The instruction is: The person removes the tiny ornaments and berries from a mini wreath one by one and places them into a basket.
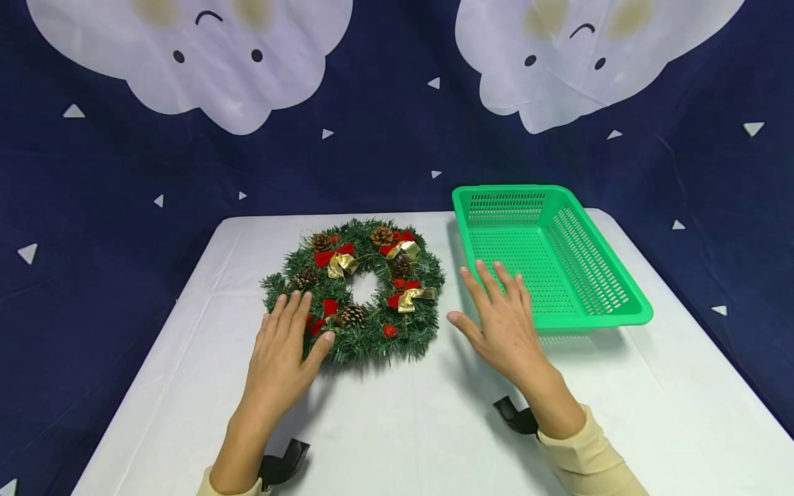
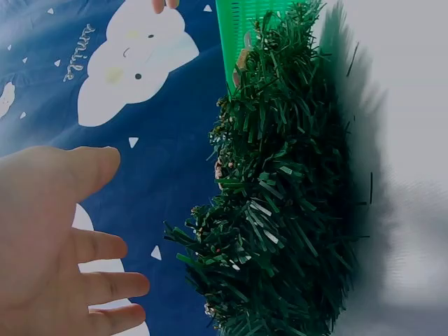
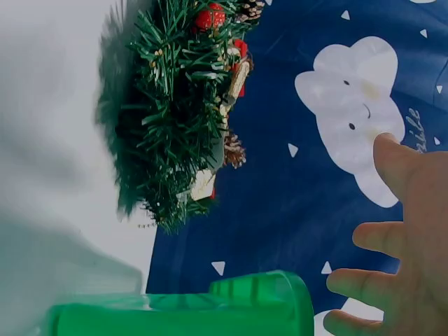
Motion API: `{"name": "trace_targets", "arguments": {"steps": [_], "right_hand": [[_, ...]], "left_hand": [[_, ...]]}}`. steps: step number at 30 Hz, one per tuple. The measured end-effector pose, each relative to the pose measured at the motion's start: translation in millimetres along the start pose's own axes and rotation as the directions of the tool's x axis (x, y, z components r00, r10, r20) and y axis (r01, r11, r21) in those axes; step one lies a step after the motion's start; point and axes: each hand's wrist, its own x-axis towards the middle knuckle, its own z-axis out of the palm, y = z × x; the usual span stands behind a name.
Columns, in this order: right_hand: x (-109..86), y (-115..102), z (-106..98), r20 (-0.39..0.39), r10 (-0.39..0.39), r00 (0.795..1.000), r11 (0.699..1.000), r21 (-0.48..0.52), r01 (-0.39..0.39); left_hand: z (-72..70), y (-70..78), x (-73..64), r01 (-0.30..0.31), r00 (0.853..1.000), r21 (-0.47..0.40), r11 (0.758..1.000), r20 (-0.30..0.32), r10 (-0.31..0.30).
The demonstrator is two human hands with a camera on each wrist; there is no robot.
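Observation:
A green Christmas wreath (image 1: pixel 372 344) with pinecones, red berries and red and gold bows lies flat on the white table. My left hand (image 1: pixel 279 355), fingers straight, hovers over the wreath's near left edge; the left wrist view shows the hand (image 2: pixel 49 238) apart from the wreath (image 2: pixel 280 189). To the wreath's right, my right hand (image 1: pixel 502 327) is held with spread fingers, overlapping the near left corner of a green plastic basket (image 1: pixel 620 275) in the head view. In the right wrist view nothing lies between the fingers (image 3: pixel 364 280).
The basket, with slotted walls, stands at the table's right side behind the right hand. A white cloth covers the table (image 1: pixel 397 441). Behind it hangs a dark blue curtain (image 1: pixel 384 158) with clouds and triangles. A black strap piece (image 1: pixel 517 417) sticks out at the right wrist.

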Motion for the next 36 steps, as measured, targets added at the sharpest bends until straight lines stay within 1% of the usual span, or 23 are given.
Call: {"name": "trace_targets", "arguments": {"steps": [6,15,22,28,36], "right_hand": [[2.2,-4.0,2.5,0.009,-0.01,1.0,0.999,0.031,0.01],[7.0,-8.5,8.2,-0.032,-0.047,0.998,0.995,0.085,0.049],[10.7,-11.8,12.5,-0.035,-0.067,0.997,0.989,0.133,0.071],[12.8,-14.0,16.9,-0.053,-0.084,0.995,0.979,0.183,0.093],[15.8,-17.3,22.4,-0.053,-0.09,0.994,0.965,0.242,0.101]], "left_hand": [[0.1,-1.2,0.1,-0.003,1.0,-0.023,1.0,-0.022,0.003],[1.1,-3.3,0.1,-0.013,0.997,-0.061,0.998,-0.07,0.009],[2.2,-5.9,-1.6,-0.018,0.997,-0.099,0.995,-0.08,0.011],[3.4,-8.2,-2.5,-0.027,0.995,-0.116,0.993,-0.094,0.016],[5.1,-10.0,-3.9,-0.01,0.996,-0.146,0.989,-0.09,-0.003]]}}
